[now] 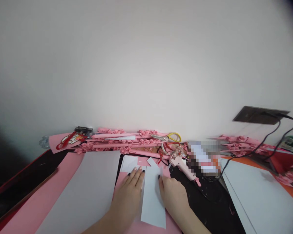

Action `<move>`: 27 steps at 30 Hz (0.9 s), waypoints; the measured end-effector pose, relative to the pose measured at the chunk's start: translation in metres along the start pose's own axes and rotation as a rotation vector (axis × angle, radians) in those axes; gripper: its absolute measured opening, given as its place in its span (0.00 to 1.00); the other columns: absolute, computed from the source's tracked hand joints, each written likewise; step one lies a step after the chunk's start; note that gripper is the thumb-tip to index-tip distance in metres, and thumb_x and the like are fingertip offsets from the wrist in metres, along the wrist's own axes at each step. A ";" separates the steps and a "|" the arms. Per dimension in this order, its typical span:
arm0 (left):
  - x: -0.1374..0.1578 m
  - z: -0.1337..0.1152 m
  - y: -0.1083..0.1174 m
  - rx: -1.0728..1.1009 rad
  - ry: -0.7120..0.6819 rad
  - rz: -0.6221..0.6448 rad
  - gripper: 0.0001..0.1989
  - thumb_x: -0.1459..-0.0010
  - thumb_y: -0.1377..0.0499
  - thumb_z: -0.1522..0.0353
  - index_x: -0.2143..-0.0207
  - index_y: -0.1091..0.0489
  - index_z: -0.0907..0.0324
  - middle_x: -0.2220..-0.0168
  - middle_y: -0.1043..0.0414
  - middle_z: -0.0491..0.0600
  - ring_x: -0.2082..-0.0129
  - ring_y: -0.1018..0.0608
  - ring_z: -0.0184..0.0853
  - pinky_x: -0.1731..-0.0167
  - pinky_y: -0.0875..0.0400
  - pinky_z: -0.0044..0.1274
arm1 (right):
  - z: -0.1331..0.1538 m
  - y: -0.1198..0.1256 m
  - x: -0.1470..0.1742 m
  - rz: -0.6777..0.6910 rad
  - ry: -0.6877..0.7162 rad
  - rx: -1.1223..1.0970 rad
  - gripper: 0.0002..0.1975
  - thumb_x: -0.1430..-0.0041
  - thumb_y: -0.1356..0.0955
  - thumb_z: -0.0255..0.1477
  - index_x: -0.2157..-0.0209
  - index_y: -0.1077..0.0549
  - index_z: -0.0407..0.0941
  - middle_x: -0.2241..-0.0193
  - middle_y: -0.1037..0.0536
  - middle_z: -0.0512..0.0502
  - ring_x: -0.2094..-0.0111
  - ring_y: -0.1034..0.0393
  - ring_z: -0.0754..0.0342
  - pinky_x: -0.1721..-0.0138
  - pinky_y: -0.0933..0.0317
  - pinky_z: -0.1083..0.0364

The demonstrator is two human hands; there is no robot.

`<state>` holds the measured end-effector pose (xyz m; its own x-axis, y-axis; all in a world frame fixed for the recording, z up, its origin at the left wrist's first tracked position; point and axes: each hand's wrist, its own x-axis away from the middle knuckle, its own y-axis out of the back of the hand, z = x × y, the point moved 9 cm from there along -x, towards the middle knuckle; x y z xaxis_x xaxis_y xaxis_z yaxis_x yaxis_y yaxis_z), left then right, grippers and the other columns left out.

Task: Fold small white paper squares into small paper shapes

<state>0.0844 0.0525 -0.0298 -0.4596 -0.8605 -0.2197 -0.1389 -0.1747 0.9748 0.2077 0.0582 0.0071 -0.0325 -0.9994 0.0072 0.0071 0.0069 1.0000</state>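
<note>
A narrow white paper strip [153,198] lies lengthwise over pink paper [147,161] in front of me. Its lower end reaches toward my body. Fingers straight and flat, my left hand [128,195] rests along the strip's left side, over another white paper piece [129,162]. On the right, my right hand [175,195] is closed at the strip's edge, its thumb against the paper and the other fingers curled. What lies beneath those curled fingers is hidden. A small white paper scrap [151,162] sits at the far end of the strip.
A pink glue gun [182,165] lies right of the papers. Yellow-handled scissors [167,138] rest on pink paper flower stems [117,144] along the wall. Large white sheets lie left [88,191] and right [261,195]. Black cords [271,139] hang from a wall socket [260,114].
</note>
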 end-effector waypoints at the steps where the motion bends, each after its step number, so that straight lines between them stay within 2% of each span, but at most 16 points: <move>1: 0.000 0.000 -0.001 -0.006 -0.002 0.006 0.25 0.46 0.55 0.79 0.45 0.42 0.63 0.42 0.46 0.52 0.43 0.40 0.40 0.48 0.39 0.32 | 0.001 0.000 0.001 -0.004 -0.001 0.006 0.17 0.39 0.43 0.27 0.73 0.26 0.42 0.76 0.23 0.37 0.73 0.26 0.43 0.75 0.38 0.53; 14: -0.001 -0.001 0.005 -0.010 0.008 -0.025 0.24 0.45 0.55 0.78 0.45 0.42 0.62 0.42 0.43 0.52 0.44 0.39 0.40 0.50 0.37 0.32 | 0.004 -0.004 0.009 -0.006 0.029 0.005 0.16 0.40 0.42 0.26 0.75 0.26 0.41 0.78 0.23 0.38 0.75 0.26 0.44 0.77 0.39 0.55; 22: -0.001 0.000 0.006 0.022 0.032 0.000 0.24 0.45 0.55 0.76 0.45 0.43 0.63 0.42 0.45 0.52 0.43 0.40 0.40 0.49 0.38 0.33 | -0.004 -0.002 0.015 0.073 -0.015 -0.019 0.17 0.39 0.44 0.27 0.72 0.26 0.42 0.75 0.23 0.38 0.73 0.26 0.45 0.77 0.41 0.56; 27: 0.000 0.000 0.004 -0.009 0.021 0.012 0.26 0.46 0.55 0.78 0.44 0.44 0.62 0.41 0.46 0.51 0.43 0.41 0.39 0.48 0.39 0.31 | -0.012 -0.001 0.012 0.038 0.004 -0.162 0.17 0.38 0.44 0.29 0.73 0.27 0.44 0.75 0.22 0.42 0.73 0.27 0.50 0.77 0.47 0.59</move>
<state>0.0839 0.0518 -0.0257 -0.4428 -0.8723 -0.2074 -0.1260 -0.1685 0.9776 0.2193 0.0460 0.0058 -0.0248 -0.9987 0.0450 0.1696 0.0401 0.9847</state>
